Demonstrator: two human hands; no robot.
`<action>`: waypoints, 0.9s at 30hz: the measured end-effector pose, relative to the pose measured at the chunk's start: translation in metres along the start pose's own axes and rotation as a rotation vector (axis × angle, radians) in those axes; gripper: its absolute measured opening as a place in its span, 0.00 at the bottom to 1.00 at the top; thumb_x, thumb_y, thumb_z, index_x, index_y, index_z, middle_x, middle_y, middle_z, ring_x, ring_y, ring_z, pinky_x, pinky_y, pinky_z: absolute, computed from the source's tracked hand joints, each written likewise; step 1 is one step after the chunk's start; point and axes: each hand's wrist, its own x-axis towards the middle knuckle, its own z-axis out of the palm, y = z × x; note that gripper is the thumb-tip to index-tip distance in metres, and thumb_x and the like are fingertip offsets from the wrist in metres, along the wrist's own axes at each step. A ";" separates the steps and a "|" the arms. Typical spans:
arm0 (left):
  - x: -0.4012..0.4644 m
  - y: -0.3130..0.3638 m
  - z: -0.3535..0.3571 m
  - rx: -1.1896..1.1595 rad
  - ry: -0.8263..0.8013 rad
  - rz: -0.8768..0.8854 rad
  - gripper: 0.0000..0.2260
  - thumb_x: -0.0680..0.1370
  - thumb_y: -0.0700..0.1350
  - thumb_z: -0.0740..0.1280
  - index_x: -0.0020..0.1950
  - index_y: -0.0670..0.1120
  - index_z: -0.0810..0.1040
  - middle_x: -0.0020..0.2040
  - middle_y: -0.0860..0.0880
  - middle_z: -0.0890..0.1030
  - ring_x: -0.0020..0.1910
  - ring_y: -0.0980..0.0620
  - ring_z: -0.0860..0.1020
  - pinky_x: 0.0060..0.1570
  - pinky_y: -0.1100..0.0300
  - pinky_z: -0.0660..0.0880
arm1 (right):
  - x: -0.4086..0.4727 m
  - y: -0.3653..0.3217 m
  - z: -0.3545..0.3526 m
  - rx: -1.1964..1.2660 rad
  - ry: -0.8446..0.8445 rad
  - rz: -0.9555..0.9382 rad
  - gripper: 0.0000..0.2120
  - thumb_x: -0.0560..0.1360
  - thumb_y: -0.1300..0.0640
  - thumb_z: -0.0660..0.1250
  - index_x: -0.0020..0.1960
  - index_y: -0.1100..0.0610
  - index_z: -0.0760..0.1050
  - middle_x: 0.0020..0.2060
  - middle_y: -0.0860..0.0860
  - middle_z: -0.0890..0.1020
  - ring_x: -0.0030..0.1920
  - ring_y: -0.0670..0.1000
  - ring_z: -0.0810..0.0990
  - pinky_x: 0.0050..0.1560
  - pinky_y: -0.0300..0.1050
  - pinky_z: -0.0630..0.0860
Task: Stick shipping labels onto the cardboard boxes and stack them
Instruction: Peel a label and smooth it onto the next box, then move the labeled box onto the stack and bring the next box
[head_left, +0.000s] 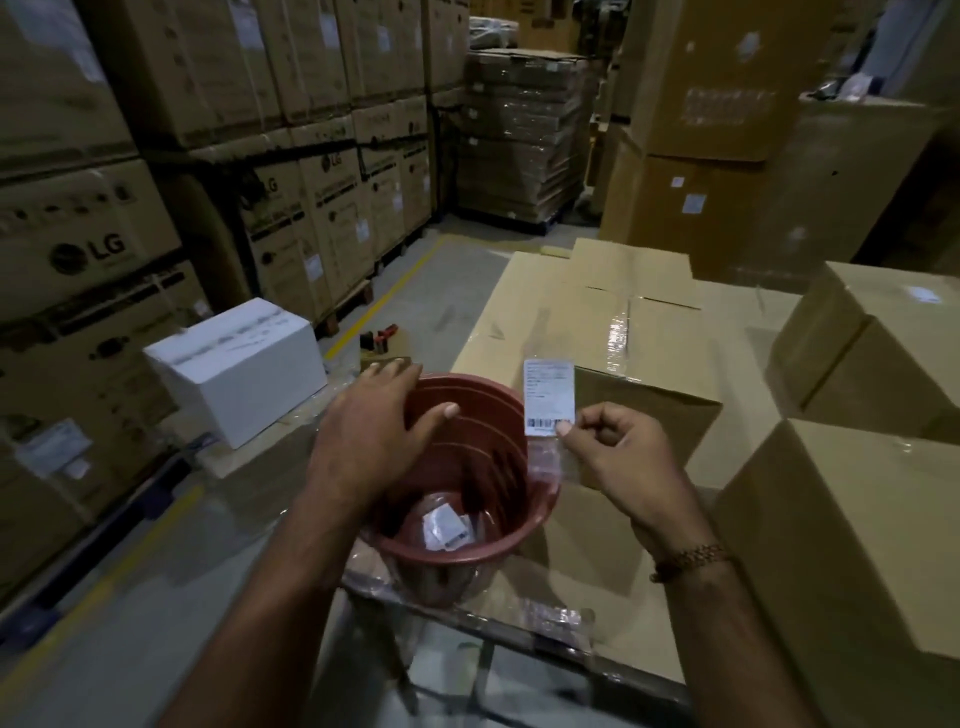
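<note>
At the centre of the frame a red-brown bucket (470, 488) holds loose white slips at its bottom. The left hand (371, 441) hovers over its rim, fingers spread, gripping nothing. The right hand (618, 462) pinches a shipping label (549, 396) by its lower edge, upright, just beside the bucket. Behind it lies a taped cardboard box (597, 322); two more boxes (852, 525) crowd the right edge. A white box (239, 369) sits at left, beside an open floor aisle with a yellow line (384, 301).

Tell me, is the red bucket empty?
No, the bucket holds white labels at its bottom, under the left hand.
</note>
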 end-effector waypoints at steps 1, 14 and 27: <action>0.002 -0.012 0.001 -0.010 -0.006 -0.014 0.34 0.81 0.69 0.61 0.81 0.49 0.69 0.77 0.48 0.73 0.75 0.46 0.71 0.71 0.45 0.71 | 0.001 0.001 0.012 -0.004 -0.009 -0.003 0.03 0.79 0.60 0.76 0.48 0.57 0.82 0.38 0.51 0.88 0.39 0.51 0.88 0.44 0.52 0.83; 0.011 -0.068 0.033 -0.251 -0.104 0.032 0.29 0.82 0.60 0.67 0.77 0.44 0.72 0.71 0.45 0.78 0.68 0.46 0.76 0.65 0.55 0.72 | 0.008 0.020 0.092 -0.554 0.024 -0.011 0.08 0.73 0.53 0.80 0.46 0.46 0.80 0.35 0.44 0.85 0.38 0.44 0.84 0.42 0.48 0.84; 0.008 -0.079 0.047 -0.267 -0.090 0.014 0.34 0.84 0.62 0.62 0.85 0.45 0.60 0.84 0.45 0.63 0.83 0.48 0.61 0.81 0.51 0.60 | 0.020 0.016 0.126 -0.750 -0.092 0.026 0.08 0.71 0.50 0.81 0.45 0.48 0.83 0.35 0.44 0.86 0.39 0.43 0.85 0.49 0.47 0.84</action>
